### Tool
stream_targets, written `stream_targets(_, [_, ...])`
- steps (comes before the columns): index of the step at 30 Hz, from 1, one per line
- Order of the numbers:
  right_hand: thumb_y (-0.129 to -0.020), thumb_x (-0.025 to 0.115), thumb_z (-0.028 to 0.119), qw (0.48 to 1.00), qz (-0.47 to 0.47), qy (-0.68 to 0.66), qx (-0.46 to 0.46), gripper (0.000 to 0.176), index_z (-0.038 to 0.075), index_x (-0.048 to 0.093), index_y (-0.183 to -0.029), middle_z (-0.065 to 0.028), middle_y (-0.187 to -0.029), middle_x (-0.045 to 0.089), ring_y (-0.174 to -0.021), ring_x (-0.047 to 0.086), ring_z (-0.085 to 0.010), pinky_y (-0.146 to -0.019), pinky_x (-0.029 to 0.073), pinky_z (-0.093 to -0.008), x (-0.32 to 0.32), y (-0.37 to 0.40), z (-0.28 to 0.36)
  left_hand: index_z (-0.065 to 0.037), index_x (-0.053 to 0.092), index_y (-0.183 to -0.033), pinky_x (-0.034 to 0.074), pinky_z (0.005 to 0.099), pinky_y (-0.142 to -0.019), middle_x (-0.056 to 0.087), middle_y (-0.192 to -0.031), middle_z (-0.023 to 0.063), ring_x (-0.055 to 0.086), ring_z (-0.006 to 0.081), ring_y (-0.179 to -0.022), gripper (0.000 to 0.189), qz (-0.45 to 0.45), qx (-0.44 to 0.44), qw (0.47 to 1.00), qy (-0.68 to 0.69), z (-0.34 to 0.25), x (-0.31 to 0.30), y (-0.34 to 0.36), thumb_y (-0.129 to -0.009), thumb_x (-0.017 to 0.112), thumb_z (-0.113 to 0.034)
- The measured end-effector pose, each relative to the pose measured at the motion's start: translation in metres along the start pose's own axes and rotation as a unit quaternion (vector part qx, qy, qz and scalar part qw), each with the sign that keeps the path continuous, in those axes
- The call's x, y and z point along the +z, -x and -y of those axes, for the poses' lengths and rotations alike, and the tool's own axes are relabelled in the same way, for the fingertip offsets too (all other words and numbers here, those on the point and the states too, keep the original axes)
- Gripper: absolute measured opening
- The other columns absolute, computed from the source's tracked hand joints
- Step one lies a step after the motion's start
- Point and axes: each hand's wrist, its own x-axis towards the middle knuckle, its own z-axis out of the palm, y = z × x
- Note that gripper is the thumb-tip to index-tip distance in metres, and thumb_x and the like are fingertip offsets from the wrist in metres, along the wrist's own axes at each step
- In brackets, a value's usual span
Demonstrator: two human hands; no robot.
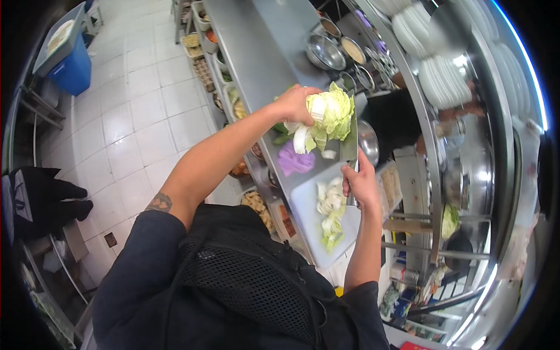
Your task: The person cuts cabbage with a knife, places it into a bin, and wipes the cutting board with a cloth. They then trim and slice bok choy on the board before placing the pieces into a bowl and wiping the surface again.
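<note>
My left hand grips a napa cabbage with pale, ruffled leaves, holding it up over the steel counter. In my right hand is a cleaver, its broad blade upright against the cabbage's right side. Below my hands, a white cutting board carries a pile of cut cabbage leaves. A crumpled purple plastic bag lies at the board's far end, with a small white piece beside it.
Food containers line the counter's left side. Steel bowls stand farther along it. Stacked white plates fill the shelf at right, where another person's dark clothing shows behind. A blue bin is on the tiled floor.
</note>
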Motion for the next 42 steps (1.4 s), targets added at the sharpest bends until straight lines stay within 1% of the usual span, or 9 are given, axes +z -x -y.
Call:
stream_targets(2, [-0.094,0.058,-0.005,0.998,0.042,0.015,-0.033,0.068,0.010,0.040,-0.157,-0.0006,-0.074,0.055,-0.046,0.048,-0.0095,-0.040,0.042,-0.0277,-0.004,-0.013,0.011,-0.010,0.060,-0.143,0.049,0.0395,-0.108,0.060,-0.134,0.0231,0.059,0.0360,-0.124,0.094,-0.060,-0.021,0.998,0.018,-0.003,-0.010,0.006,-0.053,0.085,-0.015])
stream_targets(5, [-0.094,0.057,-0.006,0.996,0.075,0.026,-0.040,0.067,0.009,0.040,-0.157,-0.0008,-0.073,0.055,-0.046,0.048,-0.0090,-0.039,0.041,-0.0279,0.074,-0.051,0.070,-0.012,0.060,-0.143,0.048,0.0387,-0.108,0.061,-0.127,0.0215,0.059,0.0362,-0.123,0.094,-0.120,-0.052,0.990,0.047,0.042,-0.098,0.027,-0.053,0.085,-0.013])
stream_targets(15, [-0.095,0.057,-0.004,0.949,0.277,0.076,-0.126,0.071,0.008,0.033,-0.161,-0.0027,-0.077,0.060,-0.047,0.048,-0.0094,-0.041,0.042,-0.0287,0.291,-0.198,0.212,-0.006,0.063,-0.139,0.054,0.0370,-0.100,0.068,-0.123,0.0209,0.067,0.0307,-0.112,0.087,-0.309,-0.090,0.947,0.004,0.174,-0.349,0.098,-0.054,0.082,-0.008])
stream_targets(23, [-0.093,0.055,-0.004,0.862,0.457,0.079,-0.202,0.073,0.008,0.032,-0.161,-0.0061,-0.089,0.065,-0.046,0.049,-0.0098,-0.041,0.043,-0.0290,0.510,-0.291,0.355,-0.004,0.066,-0.134,0.055,0.0346,-0.095,0.073,-0.114,0.0152,0.069,0.0251,-0.104,0.082,-0.481,-0.194,0.853,-0.050,0.238,-0.554,0.202,-0.053,0.081,-0.005])
stream_targets(29, [-0.091,0.056,-0.003,0.773,0.549,0.140,-0.283,0.075,0.003,0.031,-0.161,-0.0081,-0.085,0.063,-0.043,0.049,-0.0112,-0.041,0.043,-0.0300,0.687,-0.298,0.472,-0.004,0.066,-0.133,0.054,0.0343,-0.096,0.073,-0.113,0.0144,0.070,0.0247,-0.106,0.083,-0.621,-0.183,0.759,-0.070,0.279,-0.683,0.315,-0.052,0.082,-0.005])
stream_targets(31, [-0.090,0.055,-0.003,0.739,0.571,0.179,-0.310,0.074,0.003,0.031,-0.160,-0.0078,-0.082,0.062,-0.044,0.049,-0.0112,-0.041,0.043,-0.0302,0.754,-0.289,0.495,-0.015,0.061,-0.142,0.049,0.0394,-0.107,0.058,-0.128,0.0207,0.058,0.0347,-0.125,0.095,-0.612,-0.266,0.743,-0.046,0.287,-0.712,0.362,-0.051,0.087,-0.014])
stream_targets(39, [-0.090,0.053,-0.003,0.658,0.632,0.198,-0.360,0.072,0.002,0.033,-0.159,-0.0073,-0.081,0.061,-0.045,0.051,-0.0123,-0.042,0.045,-0.0311,0.986,-0.224,0.624,-0.017,0.061,-0.142,0.049,0.0390,-0.108,0.056,-0.129,0.0189,0.056,0.0344,-0.126,0.095,-0.695,-0.276,0.661,-0.052,0.329,-0.879,0.518,-0.051,0.087,-0.013])
stream_targets(41, [-0.090,0.054,-0.002,0.636,0.634,0.199,-0.392,0.071,0.003,0.036,-0.158,-0.0067,-0.079,0.061,-0.046,0.052,-0.0119,-0.042,0.045,-0.0305,1.027,-0.210,0.653,-0.004,0.064,-0.136,0.054,0.0335,-0.095,0.075,-0.110,0.0131,0.071,0.0229,-0.102,0.086,-0.730,-0.274,0.615,-0.118,0.318,-0.911,0.545,-0.052,0.082,-0.007])
stream_targets(42, [-0.090,0.054,-0.002,0.628,0.638,0.199,-0.399,0.071,0.003,0.036,-0.158,-0.0067,-0.079,0.061,-0.046,0.052,-0.0119,-0.042,0.045,-0.0305,1.047,-0.204,0.668,-0.004,0.063,-0.137,0.054,0.0332,-0.095,0.075,-0.110,0.0134,0.071,0.0229,-0.102,0.087,-0.731,-0.277,0.611,-0.126,0.314,-0.929,0.558,-0.053,0.083,-0.007])
